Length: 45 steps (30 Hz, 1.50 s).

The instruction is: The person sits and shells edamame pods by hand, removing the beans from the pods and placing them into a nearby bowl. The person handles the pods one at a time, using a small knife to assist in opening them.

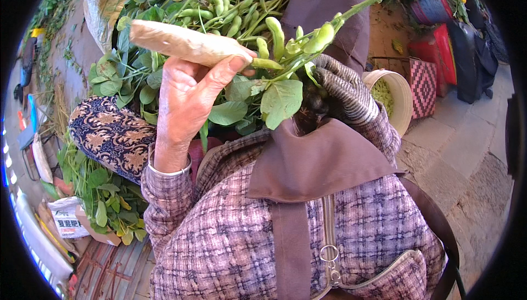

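My left hand (191,90), bare, grips a pale, thick tapered object (181,41), perhaps wood, between thumb and fingers. The tip of that object meets a green soybean pod (266,64) on a stalk. My right hand (343,82), in a striped knit glove, is around the leafy part of this soybean stalk (362,6), which slants up to the right with several plump pods and broad leaves. Its fingertips are partly hidden by the plant. Behind both hands, a heap of soybean plants with pods (230,8) lies across my lap.
At the right stands a cream bucket (403,102) holding green beans or pods, beside a pink-and-black woven basket (423,88) and a red container (442,53). More leafy plants (99,180) lie at the left, near a white printed sack (68,217) and a cardboard box (96,226).
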{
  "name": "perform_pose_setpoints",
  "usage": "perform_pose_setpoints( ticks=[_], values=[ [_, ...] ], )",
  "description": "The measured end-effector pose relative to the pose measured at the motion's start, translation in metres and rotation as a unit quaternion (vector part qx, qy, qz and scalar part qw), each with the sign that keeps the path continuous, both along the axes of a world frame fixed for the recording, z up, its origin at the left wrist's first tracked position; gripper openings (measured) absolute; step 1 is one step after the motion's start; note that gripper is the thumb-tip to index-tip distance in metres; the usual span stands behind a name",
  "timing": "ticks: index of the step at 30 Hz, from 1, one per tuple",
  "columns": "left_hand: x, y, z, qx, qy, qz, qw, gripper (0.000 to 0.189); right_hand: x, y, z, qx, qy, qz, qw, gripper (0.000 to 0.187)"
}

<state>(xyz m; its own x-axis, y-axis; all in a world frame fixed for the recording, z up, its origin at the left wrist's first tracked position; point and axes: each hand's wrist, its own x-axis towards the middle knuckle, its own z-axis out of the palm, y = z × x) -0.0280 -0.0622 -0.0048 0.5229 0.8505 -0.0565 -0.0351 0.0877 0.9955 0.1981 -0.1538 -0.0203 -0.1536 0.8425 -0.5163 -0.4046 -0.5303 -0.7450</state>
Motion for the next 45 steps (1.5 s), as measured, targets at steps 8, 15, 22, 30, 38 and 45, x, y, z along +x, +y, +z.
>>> perform_pose_setpoints(
  ticks=[8, 15, 22, 30, 38, 45],
  values=[
    [0.001, -0.008, 0.008, 0.164, 0.004, 0.040, 0.986, 0.008, -0.006, -0.001, -0.003, -0.008, 0.114, -0.041, 0.993, 0.049],
    [-0.008, -0.009, 0.004, 0.026, -0.048, -0.050, 0.997, 0.014, -0.002, 0.005, -0.010, 0.020, 0.082, -0.007, 0.996, 0.057],
    [0.002, -0.026, -0.016, -0.004, -0.001, -0.045, 0.999, 0.018, 0.001, 0.009, -0.002, -0.006, 0.097, 0.042, 0.994, 0.061],
    [-0.003, -0.039, 0.001, 0.056, -0.019, 0.050, 0.997, 0.029, 0.003, 0.017, 0.004, 0.075, 0.209, 0.094, 0.971, 0.072],
    [-0.105, -0.041, 0.051, 0.111, 0.083, 0.225, 0.964, 0.036, -0.005, 0.041, 0.020, 0.153, 0.096, 0.160, 0.970, 0.061],
    [-0.267, -0.020, 0.129, 0.056, -0.026, 0.597, 0.800, 0.044, 0.011, 0.103, -0.008, 0.288, -0.256, 0.002, 0.923, 0.032]
  ],
)
